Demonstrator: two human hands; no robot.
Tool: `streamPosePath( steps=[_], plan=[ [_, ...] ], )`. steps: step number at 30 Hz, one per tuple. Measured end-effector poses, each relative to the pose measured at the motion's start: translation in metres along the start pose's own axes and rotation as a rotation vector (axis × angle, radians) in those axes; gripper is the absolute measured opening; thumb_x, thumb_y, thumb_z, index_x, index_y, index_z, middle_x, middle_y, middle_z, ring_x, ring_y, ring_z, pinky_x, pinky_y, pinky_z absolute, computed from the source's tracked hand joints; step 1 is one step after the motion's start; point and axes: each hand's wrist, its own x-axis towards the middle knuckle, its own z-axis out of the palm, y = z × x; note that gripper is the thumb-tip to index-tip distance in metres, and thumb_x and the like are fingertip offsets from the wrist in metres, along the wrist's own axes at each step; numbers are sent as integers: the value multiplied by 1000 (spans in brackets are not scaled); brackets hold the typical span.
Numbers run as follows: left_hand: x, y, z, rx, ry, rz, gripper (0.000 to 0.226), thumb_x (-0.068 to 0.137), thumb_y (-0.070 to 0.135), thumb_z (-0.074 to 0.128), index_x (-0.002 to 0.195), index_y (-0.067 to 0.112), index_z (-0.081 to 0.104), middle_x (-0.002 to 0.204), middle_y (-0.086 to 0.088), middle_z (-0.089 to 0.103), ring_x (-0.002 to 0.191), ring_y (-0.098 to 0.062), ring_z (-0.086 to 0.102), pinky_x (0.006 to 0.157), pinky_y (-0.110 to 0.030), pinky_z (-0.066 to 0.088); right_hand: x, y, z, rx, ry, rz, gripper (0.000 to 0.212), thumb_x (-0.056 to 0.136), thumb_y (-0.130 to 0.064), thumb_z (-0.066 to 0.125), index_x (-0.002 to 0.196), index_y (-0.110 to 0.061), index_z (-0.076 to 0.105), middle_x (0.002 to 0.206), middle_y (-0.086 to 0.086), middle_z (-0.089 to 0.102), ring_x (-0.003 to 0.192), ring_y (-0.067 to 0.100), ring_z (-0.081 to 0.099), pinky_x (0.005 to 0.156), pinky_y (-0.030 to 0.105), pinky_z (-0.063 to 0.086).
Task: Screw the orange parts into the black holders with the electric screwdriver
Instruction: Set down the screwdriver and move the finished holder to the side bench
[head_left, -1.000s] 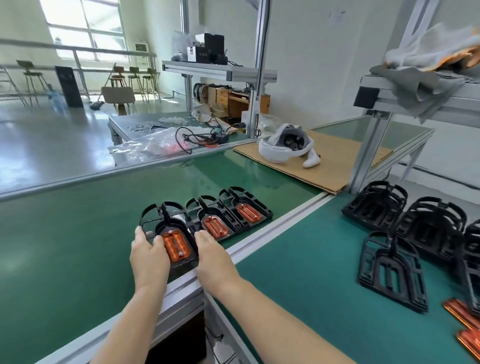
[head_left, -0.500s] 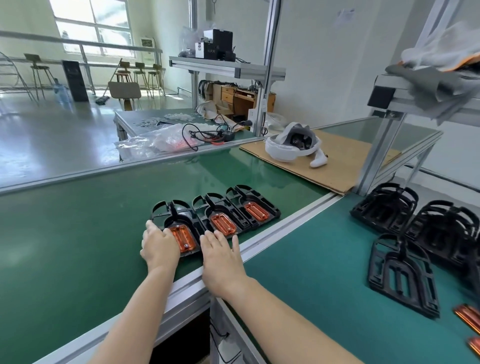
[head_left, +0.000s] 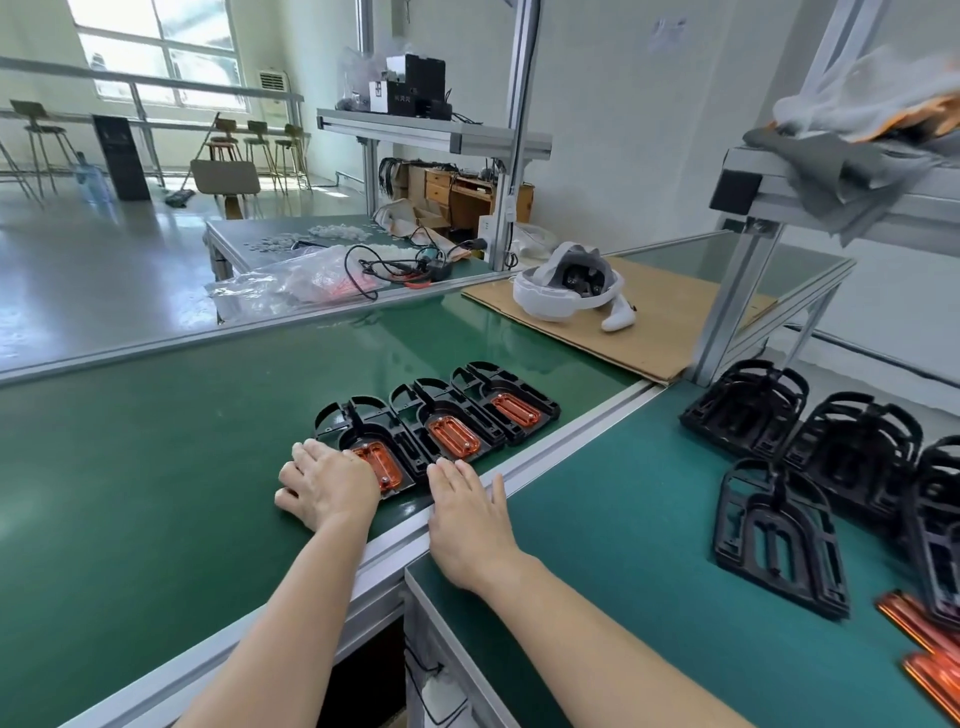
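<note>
Single head-worn wide-angle view, aimed forward and down from above the green surface (head_left: 156, 493); both forearms seen close, the room behind seen far.

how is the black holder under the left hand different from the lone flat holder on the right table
The holder by the left hand carries an orange part in its recess; the lone holder on the right table has none and shows open slots. The first lies on the conveyor belt in a tight row with two other filled holders; the second lies apart from the stacked holders. The hand touches the first; nothing touches the second. Both are black, arched and lying flat.
</note>
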Motion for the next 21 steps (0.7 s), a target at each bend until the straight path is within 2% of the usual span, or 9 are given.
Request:
streamPosePath(
  steps=[3,7,12,17,21],
  plan=[
    [-1,1,0,22,-3,-4,54,101,26,29,148,0,19,158,-9,13,139,-29,16,109,-43,13,-6,9,-3,18,14,32,62,102,-10,30,155,-14,0,164,0,-2,150,17,-8,118,51,-9],
    [-7,2,-3,-66,77,2,59,99,29,38,147,0,20,157,-9,12,138,-29,15,110,-48,11,-24,35,-9,73,52,117,59,104,-14,27,155,-16,-2,164,-2,-3,149,15,-8,117,50,-11],
    [-39,17,4,-83,169,251,55,95,22,45,145,5,29,155,-9,20,137,-29,17,109,-51,11,-55,85,-17,118,120,321,58,104,-20,25,155,-21,-1,163,-5,-1,150,15,-6,116,52,-11],
    [-84,50,17,-125,62,437,54,97,27,40,148,16,26,157,0,18,141,-22,14,112,-47,8,-86,127,-28,144,211,482,56,103,-27,24,155,-25,3,163,-8,2,149,13,-3,114,55,-12],
    [-124,76,31,-195,-107,602,54,100,29,34,151,22,17,159,6,12,144,-14,9,115,-42,-2,-108,153,-39,125,323,603,57,102,-32,28,154,-26,7,162,-6,4,148,14,-2,114,57,-8]
  ],
)
